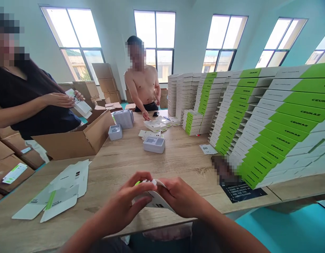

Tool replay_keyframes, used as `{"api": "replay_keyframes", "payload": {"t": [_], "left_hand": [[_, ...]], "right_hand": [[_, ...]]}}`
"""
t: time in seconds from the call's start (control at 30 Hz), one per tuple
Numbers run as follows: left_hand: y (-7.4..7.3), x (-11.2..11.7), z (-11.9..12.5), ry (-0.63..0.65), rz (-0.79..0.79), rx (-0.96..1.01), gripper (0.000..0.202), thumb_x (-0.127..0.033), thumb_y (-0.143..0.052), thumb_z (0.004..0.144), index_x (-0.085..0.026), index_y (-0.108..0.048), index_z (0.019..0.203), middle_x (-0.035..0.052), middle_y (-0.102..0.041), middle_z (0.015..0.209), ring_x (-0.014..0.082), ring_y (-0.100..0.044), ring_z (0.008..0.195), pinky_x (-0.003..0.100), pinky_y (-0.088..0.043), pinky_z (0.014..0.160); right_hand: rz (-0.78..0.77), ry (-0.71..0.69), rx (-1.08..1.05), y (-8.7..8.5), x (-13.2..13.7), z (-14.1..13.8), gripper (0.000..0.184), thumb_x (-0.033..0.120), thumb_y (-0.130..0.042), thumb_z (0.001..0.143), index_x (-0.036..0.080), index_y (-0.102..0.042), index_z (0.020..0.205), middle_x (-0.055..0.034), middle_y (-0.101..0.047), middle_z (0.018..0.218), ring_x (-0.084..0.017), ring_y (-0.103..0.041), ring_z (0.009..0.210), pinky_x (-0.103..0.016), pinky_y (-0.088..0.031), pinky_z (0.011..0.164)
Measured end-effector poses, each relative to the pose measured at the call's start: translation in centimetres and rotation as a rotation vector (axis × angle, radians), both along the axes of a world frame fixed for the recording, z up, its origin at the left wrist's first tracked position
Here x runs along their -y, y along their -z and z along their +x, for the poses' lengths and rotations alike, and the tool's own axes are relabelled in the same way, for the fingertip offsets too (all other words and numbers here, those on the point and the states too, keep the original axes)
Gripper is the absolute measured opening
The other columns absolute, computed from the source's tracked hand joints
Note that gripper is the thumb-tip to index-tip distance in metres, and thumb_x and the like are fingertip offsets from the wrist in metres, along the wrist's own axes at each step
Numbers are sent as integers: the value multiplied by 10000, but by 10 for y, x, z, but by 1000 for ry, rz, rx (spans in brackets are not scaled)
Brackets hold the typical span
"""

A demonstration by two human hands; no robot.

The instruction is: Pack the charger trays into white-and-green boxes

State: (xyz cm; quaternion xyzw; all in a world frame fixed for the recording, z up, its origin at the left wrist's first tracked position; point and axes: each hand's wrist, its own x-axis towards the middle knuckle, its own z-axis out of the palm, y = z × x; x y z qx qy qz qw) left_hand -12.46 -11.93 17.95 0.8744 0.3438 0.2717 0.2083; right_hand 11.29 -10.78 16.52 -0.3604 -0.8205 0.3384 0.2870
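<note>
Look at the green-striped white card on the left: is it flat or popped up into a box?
Flat: the green-striped card lies low on the table, with no sides standing up.

Wood-grain table (183, 154) is extending beneath and beyond the fingers (137, 176). Open brown cardboard box (66, 144) is standing ahead and left of them; a co-worker in a dark top (22, 93) is standing behind it. Second co-worker (145, 82) is standing well ahead, a dark phone-like object (155, 114) lying nearby. Farther off, ahead-left, brown cartons (104, 78) are resting stacked. Windows (155, 30) are lining the wall beyond. Dark printed sheet (243, 194), partly masked, is lying right of the fingers; turquoise floor (286, 230) is showing farther right.
</note>
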Motion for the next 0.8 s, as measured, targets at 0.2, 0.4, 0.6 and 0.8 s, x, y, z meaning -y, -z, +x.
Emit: {"api": "replay_keyframes", "payload": {"t": [0.2, 0.4, 0.6, 0.8], "left_hand": [[-19, -5, -7, 37, -162, -64, 329, -228, -564, 1005, -329, -689, 1292, 67, -660, 1402, 232, -661, 1241, 329, -540, 1046], [-5, 4, -12, -136, -136, -23, 377, -349, -622, 983, -348, -660, 1358, 60, -724, 1347, 266, -682, 1223, 349, -564, 1019], [-30, 9, -4, 50, -181, -98, 276, -238, -495, 1045, -298, -711, 1206, 69, -640, 1396, 211, -648, 1228, 274, -524, 1017], [-51, 22, -1, 46, 53, -296, 293, -162, -397, 1050, -258, -669, 1100, 58, -630, 1341, 138, -690, 931, 188, -520, 794]], "right_hand": [[49, -46, 45, -19, 1, 4, 395, 367, -389, 1069, 231, -711, 885, -14, -716, 776, -155, -553, 653, -256, -335, 617], [-102, -85, 58, -29, -3, 9, 458, 447, -442, 1036, 202, -628, 698, 44, -533, 599, -108, -376, 554, -250, -259, 529], [39, -2, 100, -33, 2, 3, 564, 433, -423, 1050, 198, -517, 546, 61, -340, 481, -84, -254, 472, -275, -144, 483], [306, -142, 336, -45, -6, 13, 317, 188, -601, 944, 200, -649, 631, 37, -523, 499, -91, -299, 477, -283, -164, 521]]}}
